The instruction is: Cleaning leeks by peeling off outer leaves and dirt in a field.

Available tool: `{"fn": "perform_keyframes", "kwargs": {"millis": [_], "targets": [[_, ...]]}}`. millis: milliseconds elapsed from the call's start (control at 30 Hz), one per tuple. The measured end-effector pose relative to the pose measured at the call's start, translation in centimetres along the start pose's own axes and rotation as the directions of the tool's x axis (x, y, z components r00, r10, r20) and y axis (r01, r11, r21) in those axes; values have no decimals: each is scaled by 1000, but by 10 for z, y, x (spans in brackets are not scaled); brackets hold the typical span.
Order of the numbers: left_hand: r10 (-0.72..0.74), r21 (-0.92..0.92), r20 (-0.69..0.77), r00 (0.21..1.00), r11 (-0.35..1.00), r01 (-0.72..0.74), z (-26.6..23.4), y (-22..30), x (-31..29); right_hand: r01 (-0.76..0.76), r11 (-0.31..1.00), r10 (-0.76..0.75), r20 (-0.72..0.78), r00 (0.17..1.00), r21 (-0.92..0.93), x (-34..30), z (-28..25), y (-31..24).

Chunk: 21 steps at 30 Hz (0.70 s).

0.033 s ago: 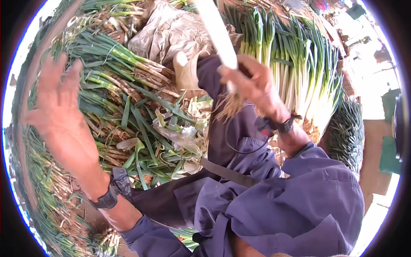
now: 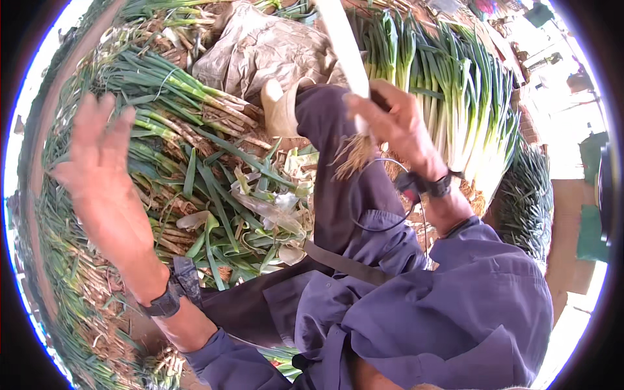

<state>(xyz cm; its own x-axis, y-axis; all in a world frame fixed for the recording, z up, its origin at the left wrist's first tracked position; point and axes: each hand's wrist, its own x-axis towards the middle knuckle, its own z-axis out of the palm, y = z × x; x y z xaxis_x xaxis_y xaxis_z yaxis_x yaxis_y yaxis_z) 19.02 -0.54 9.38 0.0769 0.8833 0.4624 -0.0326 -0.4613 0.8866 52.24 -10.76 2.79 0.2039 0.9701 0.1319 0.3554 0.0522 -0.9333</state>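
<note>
My right hand point(image 2: 402, 127) is closed round the lower end of a single leek point(image 2: 344, 49). Its smooth white shaft rises past the top edge of the picture, and its stringy roots hang below my fingers, in front of my trouser leg. My left hand point(image 2: 107, 185) is raised, fingers apart and slightly blurred, with nothing in it. Beneath and beside that hand lie bundles of unpeeled leeks point(image 2: 185, 88) with dry, brownish outer skins. Between my hands, loose green leaves and papery peelings point(image 2: 270, 208) are heaped on the ground.
Clean leeks point(image 2: 448, 110) lie in a thick row at the right, green tops away from me. A crumpled beige sack point(image 2: 260, 52) lies ahead, near a pale boot point(image 2: 281, 112). A dark green bundle point(image 2: 525, 201) sits further right. A cable point(image 2: 354, 208) loops by my right wrist.
My right hand and the leek have shifted slightly to the right. My left hand has moved a little right and down, still open.
</note>
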Motion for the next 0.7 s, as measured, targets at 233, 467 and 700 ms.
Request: {"fn": "perform_keyframes", "kwargs": {"millis": [233, 467, 700], "targets": [[-562, -389, -81, 823, 778, 493, -61, -95, -28, -258, 895, 260, -46, 965, -362, 21, -110, 256], [-664, -478, -249, 705, 717, 507, -146, -120, -86, -102, 986, 76, -184, 980, -135, 98, -57, 76], [-734, -607, -156, 660, 599, 522, -110, -108, -90, 258, 966, -240, 342, 909, -7, 183, 91, -70]]}}
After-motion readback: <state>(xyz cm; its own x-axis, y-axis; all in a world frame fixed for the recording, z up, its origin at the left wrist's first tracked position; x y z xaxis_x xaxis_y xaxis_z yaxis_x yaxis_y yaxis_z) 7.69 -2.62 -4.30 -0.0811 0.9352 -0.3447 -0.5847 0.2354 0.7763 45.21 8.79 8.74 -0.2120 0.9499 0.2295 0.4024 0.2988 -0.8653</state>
